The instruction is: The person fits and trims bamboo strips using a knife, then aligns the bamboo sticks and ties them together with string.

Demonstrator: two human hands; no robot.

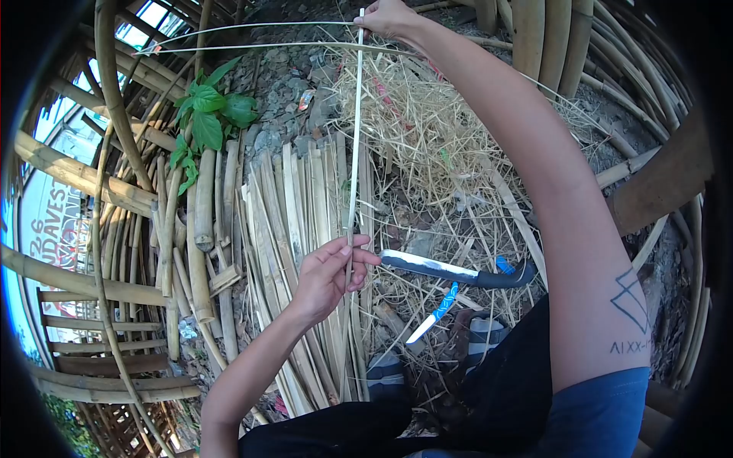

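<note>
A long, thin bamboo strip runs almost straight up the view between my two hands. Near its lower part, my left hand pinches it between thumb and fingers. My right hand, arm stretched far forward, is closed around its upper end. Two more slender strips reach leftward from beside my right hand. Under my left hand lies a row of split bamboo slats. A large knife with a black handle rests on the ground just right of my left fingertips.
A smaller blade with a blue patterned handle lies below the large knife, near my shoes. Pale shavings heap up ahead. A leafy plant grows at left beside stacked bamboo poles; thick bamboo posts stand at right.
</note>
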